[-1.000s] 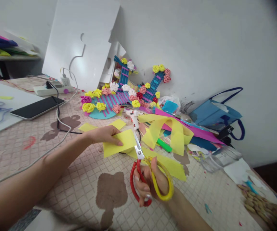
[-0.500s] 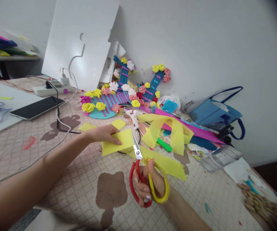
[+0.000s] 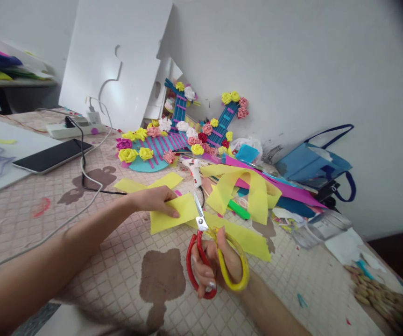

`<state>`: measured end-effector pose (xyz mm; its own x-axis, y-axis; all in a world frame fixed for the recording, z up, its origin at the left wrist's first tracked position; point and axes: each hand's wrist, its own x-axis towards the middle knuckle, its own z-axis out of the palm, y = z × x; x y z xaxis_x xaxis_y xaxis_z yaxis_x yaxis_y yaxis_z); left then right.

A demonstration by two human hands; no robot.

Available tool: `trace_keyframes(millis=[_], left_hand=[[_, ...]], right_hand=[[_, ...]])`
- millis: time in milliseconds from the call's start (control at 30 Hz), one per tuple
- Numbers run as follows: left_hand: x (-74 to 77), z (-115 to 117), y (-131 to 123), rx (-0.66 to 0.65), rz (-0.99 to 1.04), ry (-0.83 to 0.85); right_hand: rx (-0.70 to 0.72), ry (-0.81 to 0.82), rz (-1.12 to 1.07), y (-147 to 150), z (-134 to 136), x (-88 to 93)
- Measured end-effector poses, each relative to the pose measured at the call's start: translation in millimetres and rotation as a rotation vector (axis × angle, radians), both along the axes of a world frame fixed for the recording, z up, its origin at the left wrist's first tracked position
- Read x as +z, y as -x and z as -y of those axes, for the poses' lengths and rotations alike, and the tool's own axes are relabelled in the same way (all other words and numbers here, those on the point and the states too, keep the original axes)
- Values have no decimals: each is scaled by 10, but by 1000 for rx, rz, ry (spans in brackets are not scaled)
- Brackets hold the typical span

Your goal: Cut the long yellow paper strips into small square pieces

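My L grip [image 3: 155, 201] holds a yellow pc. [image 3: 163, 223], thumb on top, pinched at its L part; fingers under it are mostly hidden. My R grip [image 3: 215, 260] is closed round the scissors [image 3: 201, 224], thumb thru the yellow handle loop, fingers thru the red one. Blades are narrow, pointing up & away, at the R edge of the yellow pc.; can't tell if they bite into it.

The yellow pc. is mid-surface, slightly raised, btwn both hands. A long yellow strip [image 3: 245, 238] lies flat behind the scissors, running R. Beyond it a looped yellow strip [image 3: 259, 191] arches up, w/ a green obj. [image 3: 239, 210] just beside. More yellow scraps [image 3: 168, 180] lie past my L hand.

White glue gun [image 3: 194, 171] stands beyond the blades, near the flower-covered craft [image 3: 178, 141], teal & blue w/ purple strips. Magenta sheet [image 3: 281, 183] to its R, then a blue bag [image 3: 311, 163] by the wall.

Far L on the surface [image 3: 117, 275], w/ its grid-pattern cover: dark-screened phone [image 3: 52, 156], pwr strip [image 3: 77, 129] w/ plugs in, white cable [image 3: 52, 239] running toward me. Peanut-like pile [image 3: 376, 294] at far R, blurry.
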<state>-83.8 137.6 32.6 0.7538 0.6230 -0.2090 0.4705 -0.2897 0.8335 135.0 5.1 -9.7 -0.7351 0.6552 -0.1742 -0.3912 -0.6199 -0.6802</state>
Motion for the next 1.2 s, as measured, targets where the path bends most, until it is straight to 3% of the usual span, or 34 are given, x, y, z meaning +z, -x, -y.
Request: trace_keyframes(millis=[300,500,567,733,867,1067,1133,1200], left_hand=[[-25,-60,46,11,-9,40],[3,-102,125,16,-4,106],[38,-156,186,99,22,145],[60,-397,242,484,136,140],[-71,-566,127,626,26,-146],[-180,-554,59,670,-46,-657],[-147,-484,37,661,-60,-832],[-114,-383,-27,561,-29,-867]], right_hand=[[-28,-52,-28,29,-46,-93],[-96,-111,42,-23,-64,-20],[-166,-127,94,-63,-82,26],[-215,-140,145,-110,-121,101],[-201,-152,167,-105,-136,65],[-206,-176,245,-135,-144,13],[-270,-209,305,-164,-146,32],[-366,-274,374,-210,-155,72]])
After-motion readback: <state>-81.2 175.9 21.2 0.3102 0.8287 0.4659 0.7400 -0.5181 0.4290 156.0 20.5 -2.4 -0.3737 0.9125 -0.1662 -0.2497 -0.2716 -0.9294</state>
